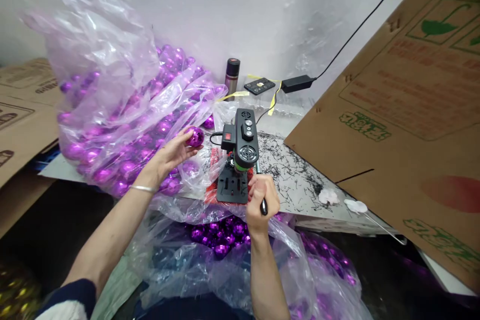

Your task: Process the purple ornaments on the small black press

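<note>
A shiny purple ball [195, 137] is pinched in the fingers of my left hand [172, 154], just left of a small black press machine [245, 137]. My right hand [262, 201] is wrapped around the machine's lever handle [264, 207], low on its right side. The machine has a red switch on its left and a slotted black base plate [232, 187] at the front. A large clear plastic bag [108, 55] full of purple balls lies to the left. Below the table edge, a second plastic bag [292, 250] holds more faceted purple balls.
Behind the machine stand a dark bottle [232, 74], a phone [259, 86] and a black power adapter [298, 83] with its cable. Black scraps [277, 165] litter the table. A large cardboard box [397, 110] leans in on the right; another cardboard box [26, 85] is at left.
</note>
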A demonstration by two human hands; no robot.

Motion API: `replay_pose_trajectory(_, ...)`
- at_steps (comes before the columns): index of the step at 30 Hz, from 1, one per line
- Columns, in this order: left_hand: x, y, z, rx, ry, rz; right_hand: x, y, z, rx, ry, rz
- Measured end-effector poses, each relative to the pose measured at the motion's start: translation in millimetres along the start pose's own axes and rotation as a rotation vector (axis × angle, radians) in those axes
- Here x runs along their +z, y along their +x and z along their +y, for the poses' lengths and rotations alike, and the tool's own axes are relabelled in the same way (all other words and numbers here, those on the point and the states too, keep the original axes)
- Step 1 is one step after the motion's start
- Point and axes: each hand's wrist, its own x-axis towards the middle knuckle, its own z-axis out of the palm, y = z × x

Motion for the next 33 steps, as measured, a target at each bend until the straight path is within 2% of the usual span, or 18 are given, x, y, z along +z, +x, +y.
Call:
replay_pose_trajectory(3, -13.7, -43.5, -8.6, 0.048, -0.089, -0.026, -0.5, 0.2, 0.5, 0.003, 0.008, 0.006)
replay_pose_trajectory(6, -17.0, -72.9, -31.3, 0.044, -0.123, -0.062, -1.0, 2.5, -0.8, 0.011, 0.011, 0.009)
replay_pose_trajectory(9, -11.4, -88.4, -62.4, 0.009, -0.144, -0.09, -1.0, 4.7, -2.3, 0.001, 0.017, 0.008)
replay_pose_trajectory(12, 2.0, -94.2, -96.4, -0.012, -0.141, -0.099, -1.0, 5.0, -2.3, 0.002, 0.006, 0.007)
replay_pose_trajectory(16, 25.9, -85.4, -139.1, 0.016, -0.062, -0.094, -2.6, 6.5, -2.2, 0.015, 0.002, -0.008)
replay_pose_trajectory(20, 41.0, -60.0, -167.2, 0.16, 0.149, 0.009, -3.6, 16.5, -6.7, 0.045, 0.007, -0.003)
replay_pose_trajectory(24, 44.4, -39.6, -175.2, 0.361, 0.46, 0.098, -2.4, 30.6, -12.6, 0.045, -0.007, -0.014)
replay_pose_trajectory(29, 48.0, -29.4, -174.9, 0.564, 0.676, 0.061, -1.9, 36.1, -13.4, 0.009, -0.026, -0.008)
replay_pose_trajectory(33, 49.1, -25.0, -176.6, 0.698, 0.744, 0.036, -2.9, 30.5, -11.8, -0.002, -0.033, -0.008)
